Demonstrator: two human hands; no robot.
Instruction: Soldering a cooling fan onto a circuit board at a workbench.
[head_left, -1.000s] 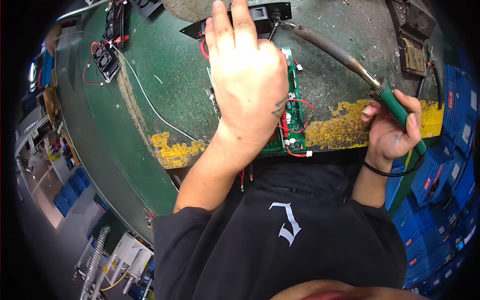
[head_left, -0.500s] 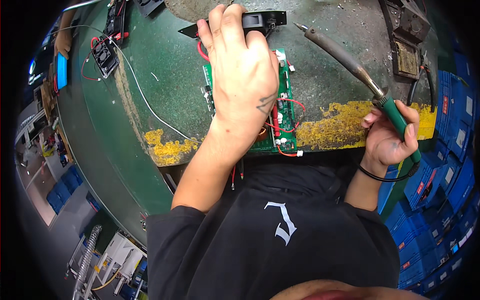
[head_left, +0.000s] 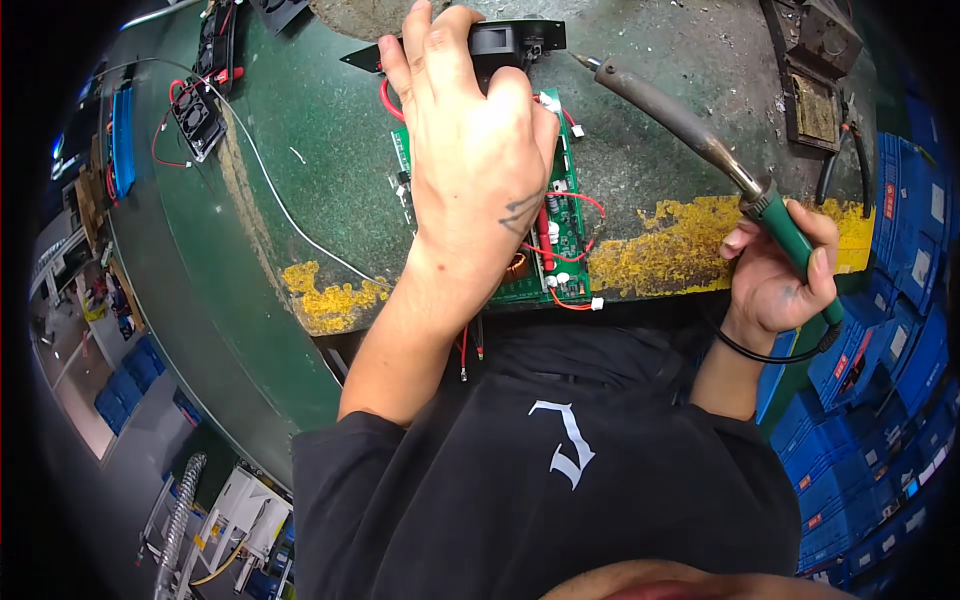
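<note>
My left hand (head_left: pixel 475 150) reaches over a green circuit board (head_left: pixel 568 235) at the bench's near edge. Its fingers are closed on a black panel (head_left: pixel 495 42) with a rectangular socket, standing at the board's far end. The hand and wrist hide much of the board. Red wires with white plugs (head_left: pixel 597 303) stick out from the board's right side and near edge. In my right hand (head_left: pixel 785 265) is a soldering iron (head_left: pixel 690 125), gripped by its green handle. The iron's tip points far left, just right of the panel's end and apart from it.
A soldering iron stand (head_left: pixel 815 110) with a sponge tray sits at the far right, with pliers (head_left: pixel 850 165) beside it. Black fans (head_left: pixel 198 120) lie at the far left. A white wire (head_left: pixel 290 205) curves across the green bench. Blue crates (head_left: pixel 905 220) are stacked to the right.
My left hand, the panel and the board's far end have shifted slightly left. The iron's tip has moved a little left too. The other person's hand at far left is out of sight.
</note>
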